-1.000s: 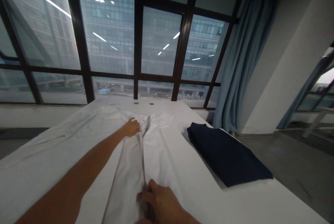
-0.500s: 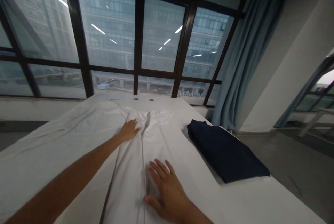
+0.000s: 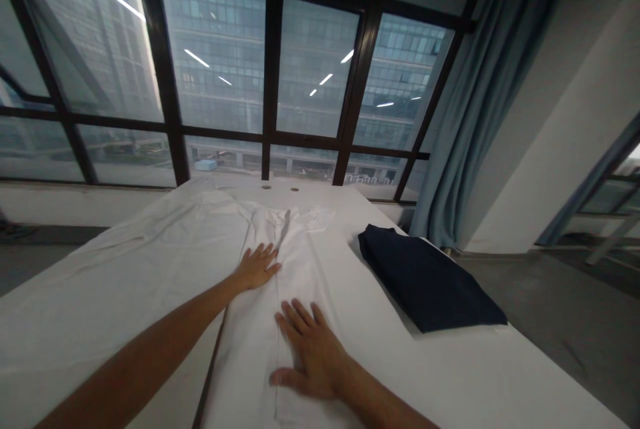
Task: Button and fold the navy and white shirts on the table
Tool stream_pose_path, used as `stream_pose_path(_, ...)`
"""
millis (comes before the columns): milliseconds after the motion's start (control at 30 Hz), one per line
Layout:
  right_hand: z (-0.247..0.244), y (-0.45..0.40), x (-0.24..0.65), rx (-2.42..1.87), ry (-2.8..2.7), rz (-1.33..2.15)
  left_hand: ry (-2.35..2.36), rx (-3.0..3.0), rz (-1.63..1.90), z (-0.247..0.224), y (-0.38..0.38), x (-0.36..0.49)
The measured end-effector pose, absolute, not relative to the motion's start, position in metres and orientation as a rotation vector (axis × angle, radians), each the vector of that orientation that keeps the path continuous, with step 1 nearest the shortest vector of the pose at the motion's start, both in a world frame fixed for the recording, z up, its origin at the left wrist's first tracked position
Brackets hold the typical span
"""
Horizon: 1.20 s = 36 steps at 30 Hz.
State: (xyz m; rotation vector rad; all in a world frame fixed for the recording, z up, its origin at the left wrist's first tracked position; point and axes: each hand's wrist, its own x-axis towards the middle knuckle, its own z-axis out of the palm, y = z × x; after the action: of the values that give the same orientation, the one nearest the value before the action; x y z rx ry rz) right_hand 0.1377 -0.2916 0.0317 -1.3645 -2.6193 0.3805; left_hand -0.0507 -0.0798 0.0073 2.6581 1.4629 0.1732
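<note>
A white cloth garment (image 3: 295,269) lies lengthwise on the white table, its far end bunched and wrinkled. A long seam or edge runs down it toward me. My left hand (image 3: 257,266) rests flat on the garment below the bunched part, fingers spread. Nearer to me, my right hand (image 3: 313,352) lies on the same cloth across the seam, palm down with fingers apart. Neither hand grips anything. More white fabric (image 3: 150,262) spreads over the table to the left, with loose creases. Whether it belongs to the same garment I cannot tell.
Folded dark navy cloth (image 3: 430,282) lies on the right side of the white table (image 3: 480,376). Two round holes show near the table's far edge. Beyond stand dark-framed windows (image 3: 345,82), a blue curtain (image 3: 460,122) and a pale pillar (image 3: 535,149).
My left hand has slid nearer to me along the garment. My right hand has settled flatter on the cloth, slightly to the left. The view has shifted a little.
</note>
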Motion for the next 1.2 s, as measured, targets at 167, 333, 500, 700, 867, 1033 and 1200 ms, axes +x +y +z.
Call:
stream_pose_path(167, 0.035, -0.309, 0.132, -1.393, -2.646, 0.405, 1.518, 2.594, 0.076, 0.011, -0.104, -0.047)
stream_pose_path(333, 0.057, -0.339, 0.138, -1.232, -2.694, 0.529, 1.481, 2.639, 0.045, 0.005, -0.148, -0.056)
stream_pose_path(500, 0.08, -0.255, 0.167, -1.353, -2.442, 0.351, 1.458, 2.659, 0.163, 0.035, -0.152, -0.037)
stream_pose_path(700, 0.074, -0.074, 0.197, -1.553, -2.242, 0.052, 1.408, 2.672, 0.419, 0.057, -0.123, 0.008)
stream_pose_path(867, 0.047, 0.002, 0.189, -1.666, -2.439, 0.059, 1.206, 2.749, 0.4, 0.012, -0.127, 0.007)
stream_pose_path(1033, 0.017, 0.025, 0.18, -1.816, -2.374, 0.08, 1.19, 2.68, 0.39, -0.012, -0.128, 0.003)
stream_pose_path(1200, 0.02, 0.019, 0.173, -1.872, -2.329, -0.119, 1.005, 2.617, 0.62, 0.01, -0.073, -0.032)
